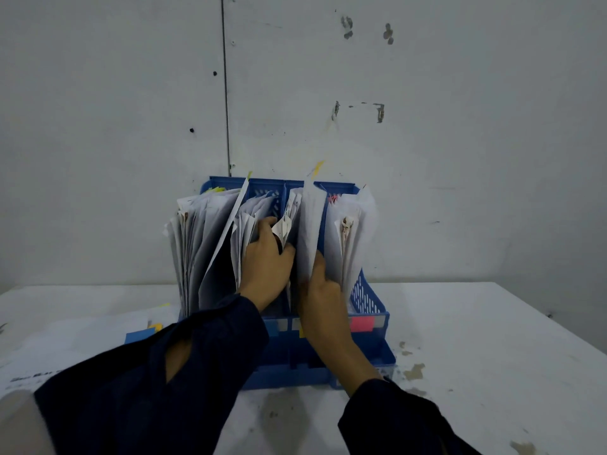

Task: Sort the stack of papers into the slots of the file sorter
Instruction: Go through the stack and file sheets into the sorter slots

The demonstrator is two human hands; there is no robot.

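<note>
The loose white sheets are light, thin and floppy, so they will buckle or crease if you push them from one corner. Take them low on the front edge, where your hands already are, and keep several sheets together so they stiffen one another.

The blue perforated plastic file sorter (369,298) stands on the white table (492,339) against the wall, its slots crammed with upright, fanned and dog-eared paper, some bearing yellow tabs. Your left hand (267,257) reaches into the middle slot of the sorter, fingers curled among the sheets there; whether they pinch any one sheet, you cannot tell from here. Your right hand (323,290) is just to the right of it, thumb and fingers closed on the front edge of a tall white sheaf (312,224) that stands upright in the sorter.

Left of the sorter, flat on the table, lies the remaining stack of white printed papers (65,343), partly hidden by your dark sleeve (147,389).
</note>
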